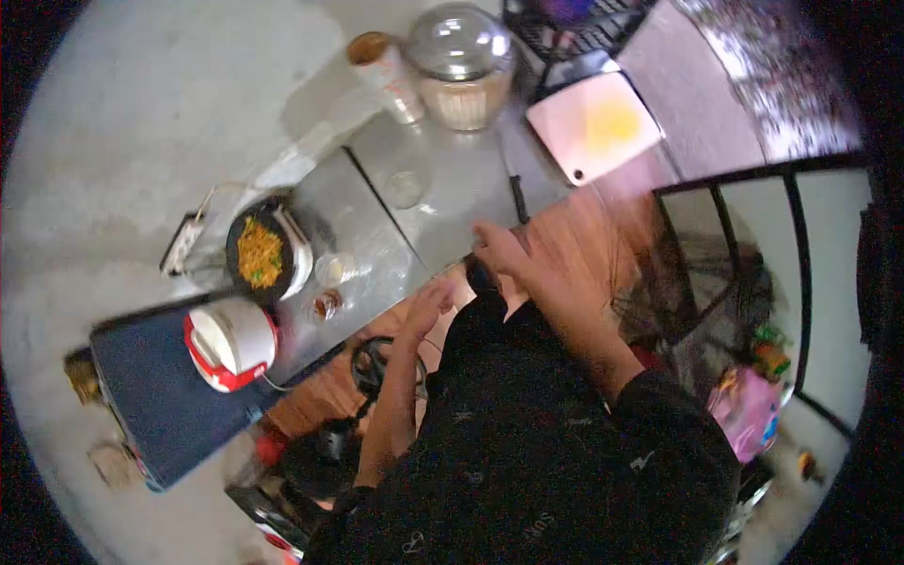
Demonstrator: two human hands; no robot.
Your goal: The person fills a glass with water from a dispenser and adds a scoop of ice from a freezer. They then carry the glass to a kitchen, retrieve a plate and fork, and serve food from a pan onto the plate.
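My left hand is held at the near edge of the steel-topped table, fingers stretched out loosely with nothing in them. Farther right, my right hand hovers in front of my body near the same edge; blur smears its fingers, and I cannot tell whether they hold anything. Just beyond it lies a knife with a black handle. A white cutting board with a yellow patch on it is up to the right. An empty-looking clear glass sits on the tabletop ahead of both hands.
To the left, a pan holds yellow food, with two small bowls, one pale and one reddish, beside it. A white-and-red rice cooker rests on a dark blue surface. A lidded container and a tall canister stand at the back.
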